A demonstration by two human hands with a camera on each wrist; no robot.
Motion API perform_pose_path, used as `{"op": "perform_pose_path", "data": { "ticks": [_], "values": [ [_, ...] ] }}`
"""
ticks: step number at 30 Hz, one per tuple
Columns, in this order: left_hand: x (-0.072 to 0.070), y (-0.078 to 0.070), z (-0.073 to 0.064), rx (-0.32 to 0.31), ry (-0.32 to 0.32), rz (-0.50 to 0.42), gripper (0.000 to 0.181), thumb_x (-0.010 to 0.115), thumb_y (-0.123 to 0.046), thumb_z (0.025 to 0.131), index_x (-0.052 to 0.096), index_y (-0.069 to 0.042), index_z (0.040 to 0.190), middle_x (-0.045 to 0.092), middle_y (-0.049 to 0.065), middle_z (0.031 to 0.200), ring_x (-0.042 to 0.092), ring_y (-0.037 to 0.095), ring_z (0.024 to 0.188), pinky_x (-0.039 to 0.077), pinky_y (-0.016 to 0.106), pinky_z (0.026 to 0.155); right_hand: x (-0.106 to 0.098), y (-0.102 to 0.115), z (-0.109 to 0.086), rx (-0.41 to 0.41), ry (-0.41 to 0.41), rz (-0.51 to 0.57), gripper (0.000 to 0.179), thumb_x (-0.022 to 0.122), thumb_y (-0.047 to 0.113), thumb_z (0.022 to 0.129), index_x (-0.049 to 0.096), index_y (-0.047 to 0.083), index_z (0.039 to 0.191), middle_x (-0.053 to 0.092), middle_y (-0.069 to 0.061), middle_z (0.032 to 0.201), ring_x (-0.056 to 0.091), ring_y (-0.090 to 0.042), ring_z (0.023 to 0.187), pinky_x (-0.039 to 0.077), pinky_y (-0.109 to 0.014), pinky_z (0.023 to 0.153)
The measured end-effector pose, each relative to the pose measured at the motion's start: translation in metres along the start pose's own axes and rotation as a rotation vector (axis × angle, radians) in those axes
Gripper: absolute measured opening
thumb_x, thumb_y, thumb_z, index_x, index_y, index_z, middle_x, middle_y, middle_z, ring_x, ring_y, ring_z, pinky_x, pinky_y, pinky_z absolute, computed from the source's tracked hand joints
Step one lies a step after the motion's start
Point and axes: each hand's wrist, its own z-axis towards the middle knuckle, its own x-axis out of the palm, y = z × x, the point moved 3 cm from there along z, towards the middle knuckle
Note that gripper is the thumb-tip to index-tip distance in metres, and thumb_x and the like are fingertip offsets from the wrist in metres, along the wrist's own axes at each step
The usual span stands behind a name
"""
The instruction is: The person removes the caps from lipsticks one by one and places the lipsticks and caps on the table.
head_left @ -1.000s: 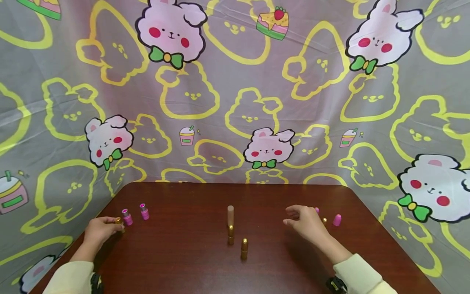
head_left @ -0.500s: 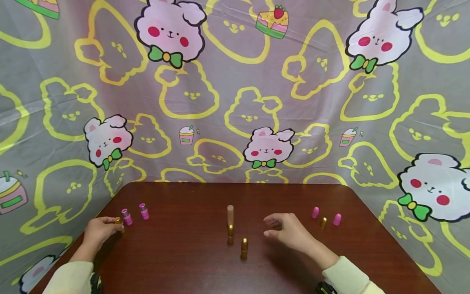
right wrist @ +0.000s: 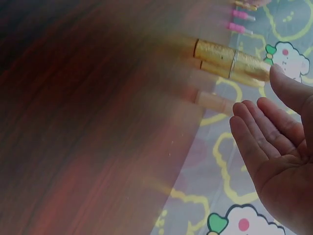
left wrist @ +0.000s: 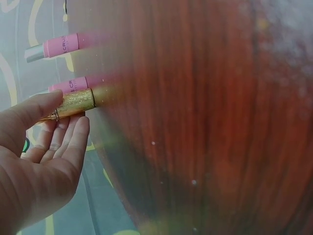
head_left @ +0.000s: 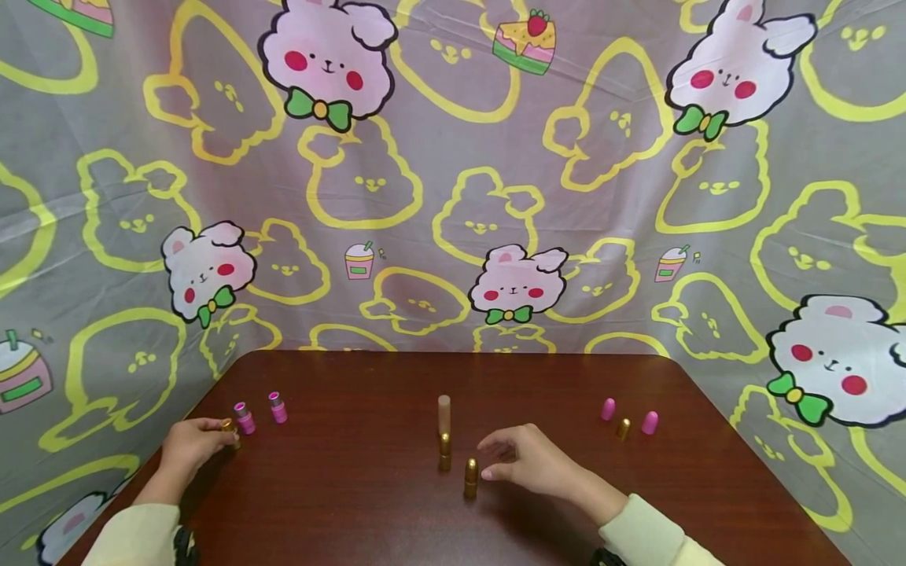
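At the left of the table, my left hand [head_left: 189, 446] pinches a gold lipstick tube base [left wrist: 78, 102] between thumb and fingers; it stands upright. Two pink lipstick tube bases with silver collars, a nearer one [head_left: 244, 420] and a farther one [head_left: 278, 409], stand just beyond it. My right hand [head_left: 534, 464] holds nothing; thumb and fingers are parted, fingertips close to the right side of a capped gold lipstick [head_left: 471, 478]. In the right wrist view, that gold lipstick [right wrist: 215, 54] lies just past the thumb tip. A second capped gold lipstick [head_left: 445, 453] stands behind it.
A beige lipstick tube [head_left: 444, 413] stands behind the gold pair. On the right are a pink cap [head_left: 608, 409], another pink cap [head_left: 650, 423] and a small gold cap [head_left: 624, 429]. A patterned cloth [head_left: 425, 196] hangs around the brown table [head_left: 354, 503].
My right hand has moved left and toward me, from beside the caps to the nearer gold lipstick, uncovering the caps. My left hand keeps its pinch on the gold base.
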Motion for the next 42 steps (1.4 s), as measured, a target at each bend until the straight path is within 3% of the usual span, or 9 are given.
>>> {"op": "perform_pose_path", "data": {
  "ticks": [7, 16, 30, 42],
  "values": [
    [0.001, 0.001, 0.002, -0.007, -0.002, -0.015, 0.040, 0.073, 0.001, 0.080, 0.055, 0.025, 0.107, 0.064, 0.031, 0.089, 0.065, 0.022, 0.068, 0.056, 0.037, 0.062, 0.013, 0.002, 0.006, -0.034, -0.001, 0.027, 0.024, 0.079, 0.016, 0.082, 0.072, 0.006, 0.103, 0.070, 0.006, 0.091, 0.068, -0.015, 0.086, 0.054, -0.025, 0.073],
    [0.001, 0.002, 0.003, 0.007, -0.004, -0.009, 0.042, 0.074, 0.001, 0.078, 0.056, 0.025, 0.107, 0.065, 0.027, 0.087, 0.063, 0.018, 0.067, 0.052, 0.027, 0.055, 0.023, 0.005, 0.011, -0.048, -0.014, 0.005, 0.015, 0.078, 0.008, 0.081, 0.072, 0.004, 0.094, 0.071, 0.002, 0.081, 0.063, -0.001, 0.074, 0.052, -0.022, 0.065],
    [0.001, 0.003, 0.003, 0.000, 0.003, 0.008, 0.043, 0.074, -0.001, 0.079, 0.055, 0.024, 0.109, 0.064, 0.028, 0.089, 0.063, 0.020, 0.069, 0.052, 0.028, 0.056, 0.025, 0.006, 0.011, -0.047, -0.010, 0.008, 0.009, 0.076, 0.006, 0.083, 0.072, 0.007, 0.090, 0.068, 0.012, 0.078, 0.062, 0.000, 0.071, 0.051, -0.021, 0.064],
    [0.000, 0.002, 0.002, 0.058, 0.029, 0.051, 0.041, 0.074, -0.003, 0.079, 0.056, 0.022, 0.106, 0.064, 0.021, 0.084, 0.059, 0.019, 0.070, 0.048, 0.025, 0.054, 0.023, 0.010, 0.010, -0.048, -0.019, -0.002, 0.009, 0.077, 0.006, 0.082, 0.072, 0.007, 0.090, 0.068, 0.011, 0.077, 0.061, 0.000, 0.070, 0.051, -0.021, 0.063]
  ]
}}
